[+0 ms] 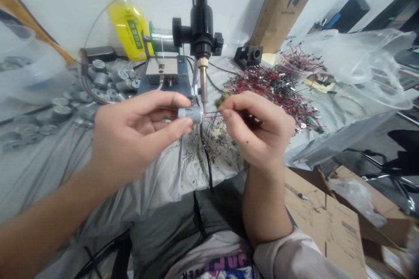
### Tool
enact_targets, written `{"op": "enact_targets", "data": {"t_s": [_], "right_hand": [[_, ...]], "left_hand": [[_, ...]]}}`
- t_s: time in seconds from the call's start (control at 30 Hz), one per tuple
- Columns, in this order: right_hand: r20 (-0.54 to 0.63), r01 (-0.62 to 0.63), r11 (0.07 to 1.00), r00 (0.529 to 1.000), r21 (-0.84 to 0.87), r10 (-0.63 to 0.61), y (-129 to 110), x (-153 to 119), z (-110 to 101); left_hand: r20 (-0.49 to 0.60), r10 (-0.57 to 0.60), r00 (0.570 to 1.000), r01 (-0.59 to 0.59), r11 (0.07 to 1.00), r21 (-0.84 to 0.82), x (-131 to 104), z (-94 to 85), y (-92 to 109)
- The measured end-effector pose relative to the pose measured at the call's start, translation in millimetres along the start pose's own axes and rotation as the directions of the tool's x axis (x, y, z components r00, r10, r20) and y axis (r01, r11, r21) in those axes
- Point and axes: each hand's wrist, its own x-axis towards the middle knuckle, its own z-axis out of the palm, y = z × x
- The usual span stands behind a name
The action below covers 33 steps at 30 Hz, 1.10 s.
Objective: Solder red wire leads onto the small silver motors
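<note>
A small grey cylindrical motor (190,114) lies sideways between the thumb and fingers of my left hand (144,124). Its right end is right beside the tip of a soldering iron (204,83), which hangs point down from a black clamp (200,35). To the right, my right hand (255,126) pinches thin dark and red wires (212,114) that reach to the motor's right end. Whether the iron tip touches the motor cannot be made out.
Several motors (101,79) lie at the left. Behind stand a solder spool (162,40) and a yellow bottle (131,28). Red and black wires (271,91) are heaped at the right. Solder bits (209,146) litter the table below the hands. Cardboard boxes (327,226) are lower right.
</note>
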Motion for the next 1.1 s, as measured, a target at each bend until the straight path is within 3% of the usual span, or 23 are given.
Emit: {"op": "enact_targets", "data": {"t_s": [1.1], "right_hand": [[-0.005,-0.016,1.000,1.000,0.019,0.017,-1.0,0.5,0.5]], "left_hand": [[0.003,-0.012,1.000,0.012,0.999,0.049,1.9,-0.2,3.7]]}}
